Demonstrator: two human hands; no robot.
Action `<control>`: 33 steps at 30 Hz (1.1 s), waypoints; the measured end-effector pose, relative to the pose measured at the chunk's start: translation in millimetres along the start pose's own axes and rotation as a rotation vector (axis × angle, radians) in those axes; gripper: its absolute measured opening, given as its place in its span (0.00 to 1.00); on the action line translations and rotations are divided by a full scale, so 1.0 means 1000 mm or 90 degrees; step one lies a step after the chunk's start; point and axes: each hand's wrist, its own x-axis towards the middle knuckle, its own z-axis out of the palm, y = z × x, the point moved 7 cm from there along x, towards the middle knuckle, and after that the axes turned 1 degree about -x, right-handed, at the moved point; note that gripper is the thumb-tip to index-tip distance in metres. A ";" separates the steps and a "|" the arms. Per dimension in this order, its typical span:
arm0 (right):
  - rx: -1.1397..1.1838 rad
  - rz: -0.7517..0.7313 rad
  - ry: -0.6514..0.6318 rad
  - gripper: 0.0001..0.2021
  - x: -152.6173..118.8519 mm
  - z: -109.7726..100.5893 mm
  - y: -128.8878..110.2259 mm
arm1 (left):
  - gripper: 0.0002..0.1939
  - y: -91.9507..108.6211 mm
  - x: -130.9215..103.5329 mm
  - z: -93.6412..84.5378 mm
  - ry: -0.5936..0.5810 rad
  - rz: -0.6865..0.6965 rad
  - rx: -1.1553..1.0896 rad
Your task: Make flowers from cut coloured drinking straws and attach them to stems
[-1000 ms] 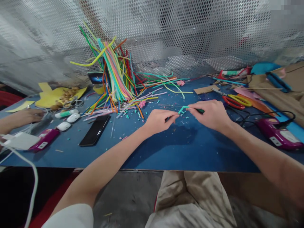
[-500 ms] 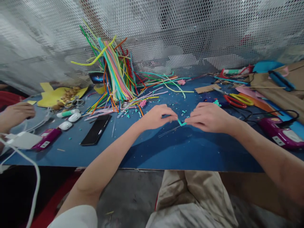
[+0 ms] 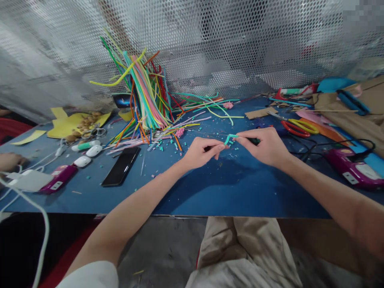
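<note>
A short bent turquoise stem (image 3: 230, 136) spans the gap between my two hands, above the blue table (image 3: 240, 192). My left hand (image 3: 205, 151) pinches its lower left end between thumb and fingers. The right end is held by the fingertips of my right hand (image 3: 264, 145). Small turquoise bits lie on the table behind the stem. A large bundle of coloured stems (image 3: 147, 92) leans at the back left, with loose stems around it.
A black phone (image 3: 121, 166) lies left of my left hand. Scissors (image 3: 300, 127), cardboard (image 3: 261, 113) and a purple power strip (image 3: 354, 168) are on the right. Another person's hand (image 3: 12, 162) is at the far left, near white cables (image 3: 45, 224).
The turquoise stem has moved up slightly and its bend looks different. My right hand has turned, its fingers more extended. The other person's hand has moved down and left.
</note>
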 end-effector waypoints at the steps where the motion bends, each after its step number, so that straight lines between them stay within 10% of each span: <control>1: -0.047 0.012 -0.005 0.13 0.000 0.001 0.002 | 0.18 0.001 -0.001 0.003 0.017 0.002 0.037; 9: -0.343 -0.158 -0.131 0.16 0.003 0.004 -0.004 | 0.13 0.014 -0.002 -0.001 0.073 0.183 0.468; 17: -0.225 -0.351 -0.216 0.15 -0.004 0.003 -0.019 | 0.13 0.004 0.007 -0.013 -0.005 0.164 0.263; 24: 0.078 -0.228 -0.110 0.11 0.002 -0.010 -0.017 | 0.18 -0.002 0.007 -0.007 -0.073 0.081 0.021; 33: -0.034 -0.035 0.008 0.12 0.002 -0.002 -0.004 | 0.16 0.021 -0.006 0.013 0.017 0.120 0.300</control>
